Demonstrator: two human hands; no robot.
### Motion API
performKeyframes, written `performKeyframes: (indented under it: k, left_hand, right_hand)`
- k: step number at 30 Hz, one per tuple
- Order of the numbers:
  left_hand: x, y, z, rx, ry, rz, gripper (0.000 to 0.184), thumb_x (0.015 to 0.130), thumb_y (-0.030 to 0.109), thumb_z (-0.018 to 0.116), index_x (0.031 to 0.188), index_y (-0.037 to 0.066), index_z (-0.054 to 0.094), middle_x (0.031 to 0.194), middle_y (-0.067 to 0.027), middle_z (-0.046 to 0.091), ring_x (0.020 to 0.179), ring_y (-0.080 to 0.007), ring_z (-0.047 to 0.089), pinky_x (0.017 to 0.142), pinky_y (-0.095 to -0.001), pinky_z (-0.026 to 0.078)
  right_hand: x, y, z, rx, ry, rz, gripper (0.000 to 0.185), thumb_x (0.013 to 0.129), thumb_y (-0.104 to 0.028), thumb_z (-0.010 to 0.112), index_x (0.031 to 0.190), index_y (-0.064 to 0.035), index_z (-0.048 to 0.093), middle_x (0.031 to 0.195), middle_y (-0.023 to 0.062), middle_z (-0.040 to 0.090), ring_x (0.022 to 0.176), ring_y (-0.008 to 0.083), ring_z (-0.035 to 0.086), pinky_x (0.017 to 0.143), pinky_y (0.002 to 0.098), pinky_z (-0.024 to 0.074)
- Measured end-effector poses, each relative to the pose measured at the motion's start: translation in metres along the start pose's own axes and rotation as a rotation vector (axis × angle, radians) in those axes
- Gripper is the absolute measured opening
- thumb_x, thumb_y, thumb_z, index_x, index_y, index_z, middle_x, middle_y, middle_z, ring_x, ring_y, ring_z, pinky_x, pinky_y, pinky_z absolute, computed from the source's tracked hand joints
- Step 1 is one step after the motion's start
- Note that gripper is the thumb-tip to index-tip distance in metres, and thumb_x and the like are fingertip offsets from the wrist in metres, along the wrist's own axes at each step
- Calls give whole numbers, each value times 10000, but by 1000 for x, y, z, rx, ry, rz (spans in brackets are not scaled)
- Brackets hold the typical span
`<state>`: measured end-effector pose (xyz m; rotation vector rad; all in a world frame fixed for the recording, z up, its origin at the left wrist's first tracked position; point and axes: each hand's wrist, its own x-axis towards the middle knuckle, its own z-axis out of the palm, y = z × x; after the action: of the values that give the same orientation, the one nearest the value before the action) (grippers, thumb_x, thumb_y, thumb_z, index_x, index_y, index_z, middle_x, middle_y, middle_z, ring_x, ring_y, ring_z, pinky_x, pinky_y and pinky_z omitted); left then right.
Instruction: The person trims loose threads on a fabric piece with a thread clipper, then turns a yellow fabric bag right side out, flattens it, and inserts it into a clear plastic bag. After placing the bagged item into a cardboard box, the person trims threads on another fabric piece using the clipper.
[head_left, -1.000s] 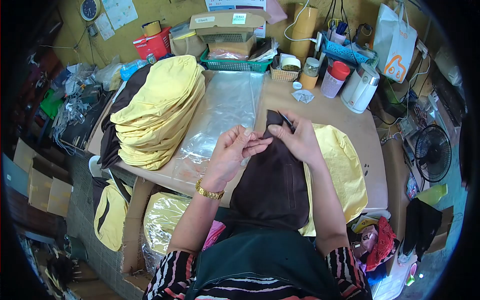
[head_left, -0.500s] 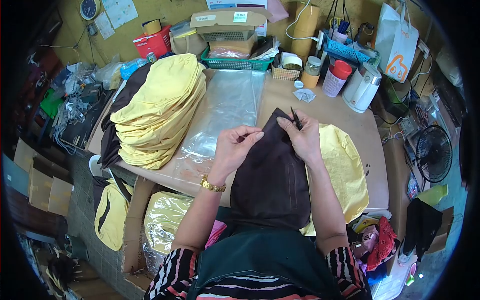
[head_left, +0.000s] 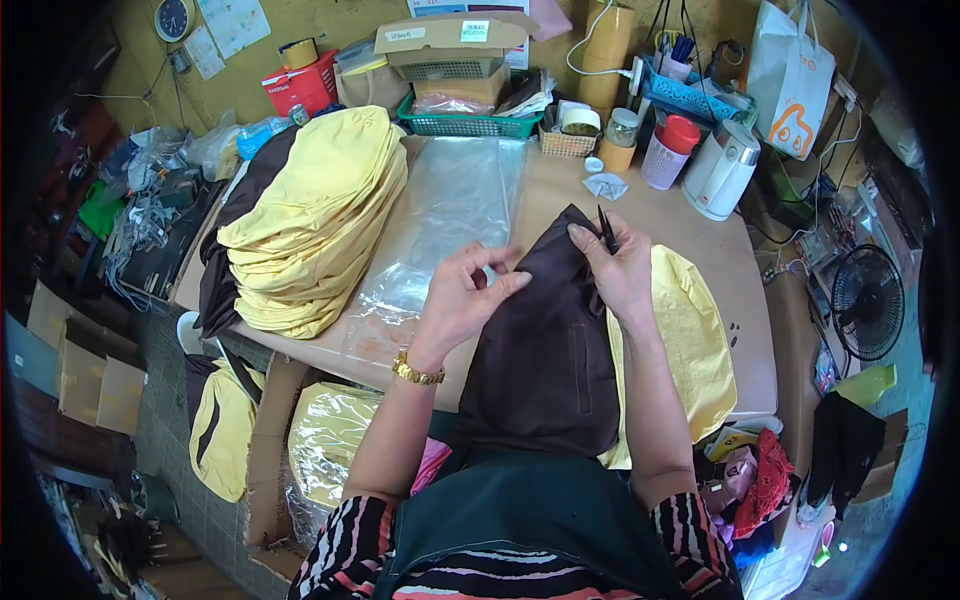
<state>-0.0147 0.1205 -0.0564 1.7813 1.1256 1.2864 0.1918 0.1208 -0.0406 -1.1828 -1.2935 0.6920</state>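
Observation:
A dark brown cloth piece (head_left: 540, 350), with a stitched narrow rectangle on its front, hangs in front of me over the table edge. My right hand (head_left: 622, 265) pinches its upper right edge between thumb and fingers. Black thread snips (head_left: 607, 232) are tucked in the same hand, points upward. At the cloth's upper left edge is my left hand (head_left: 465, 300), its thumb touching or nearly touching the fabric. The left thumb and forefinger are apart, and the forefinger is smeared by motion. A yellow cloth piece (head_left: 685, 340) lies on the table to the right, partly under my forearm.
A tall stack of yellow cloth pieces (head_left: 310, 220) stands at left beside clear plastic bags (head_left: 455, 210). Behind are a green basket (head_left: 470, 125), a red-lidded cup (head_left: 668, 155) and a white kettle (head_left: 722, 170). An open carton (head_left: 268, 460) sits below the table, a fan (head_left: 868, 303) at right.
My left thumb and forefinger have come apart from their pinch. My right hand, with the snips and cloth, has shifted slightly right, and the cloth's top corner has moved with it.

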Motion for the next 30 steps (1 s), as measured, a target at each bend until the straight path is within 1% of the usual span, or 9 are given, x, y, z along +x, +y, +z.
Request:
performKeyframes:
  k: [2, 12, 14, 15, 17, 18, 20, 23, 30]
  left_hand:
    - [0, -6, 0, -71, -116, -31, 164, 816, 145, 755, 840, -13, 721, 674, -15, 594, 598, -73, 486, 562, -245, 401]
    - [-9, -8, -44, 139, -259, -130, 210, 863, 190, 702, 790, -6, 682, 653, 9, 612, 587, -61, 464, 545, -258, 385]
    - [-8, -15, -46, 22, -289, -112, 210, 910, 190, 658, 826, -1, 634, 872, -48, 674, 689, -79, 578, 582, -233, 448]
    - [-9, -12, -46, 23, -289, -111, 210, 910, 190, 658, 826, -1, 634, 872, -48, 674, 689, -79, 578, 582, -233, 448]
    - [-11, -5, -43, -791, -337, -382, 192, 951, 169, 603, 850, 8, 578, 1150, -149, 625, 948, -189, 668, 731, -240, 556]
    - [-11, -7, -41, -791, -336, -382, 192, 951, 169, 603, 850, 8, 578, 1150, -149, 625, 948, -189, 668, 731, -240, 556]
    - [-10, -15, -37, -1124, -392, -413, 165, 967, 147, 565, 868, 16, 557, 1310, -220, 518, 1154, -320, 595, 905, -314, 565]
    - [-11, -20, -33, -1212, -372, -404, 146, 960, 131, 571, 868, 18, 565, 1289, -210, 547, 1173, -334, 579, 941, -340, 549]
    - [-11, -25, -28, -1211, -372, -399, 134, 957, 134, 579, 880, 23, 581, 1231, -162, 606, 1087, -259, 636, 933, -342, 551]
  right_hand:
    - [-1, -1, -2, 14, -2, 33, 232, 851, -147, 718, 701, -44, 574, 582, -75, 453, 541, 16, 336, 483, 235, 260]
    - [4, 11, -5, -21, 23, -11, 225, 842, -156, 721, 711, -29, 590, 580, -68, 454, 556, 27, 343, 500, 241, 276]
    - [4, 9, -3, 3, 43, 30, 248, 841, -163, 723, 684, -30, 583, 565, -74, 437, 558, 25, 332, 500, 245, 265]
    - [5, 10, -3, 4, 43, 29, 248, 841, -163, 723, 684, -30, 583, 565, -74, 437, 558, 25, 332, 500, 245, 265]
    - [6, 12, -4, -67, 5, 47, 218, 832, -198, 738, 805, -20, 614, 602, -33, 492, 566, 56, 391, 517, 259, 335]
    - [4, 9, -2, -67, 4, 47, 218, 832, -198, 738, 805, -20, 614, 602, -33, 492, 566, 56, 391, 517, 259, 335]
    - [-4, -3, 4, -274, 74, -177, 262, 836, -211, 732, 996, -37, 620, 761, 34, 579, 627, 141, 534, 573, 301, 435]
    - [-22, -28, 10, -536, 133, -418, 356, 837, -195, 718, 1144, -74, 586, 933, 82, 585, 769, 256, 621, 666, 353, 495]
    - [-50, -53, 22, -650, -81, -632, 254, 679, -83, 788, 895, -70, 654, 822, 61, 539, 661, 245, 570, 590, 351, 447]
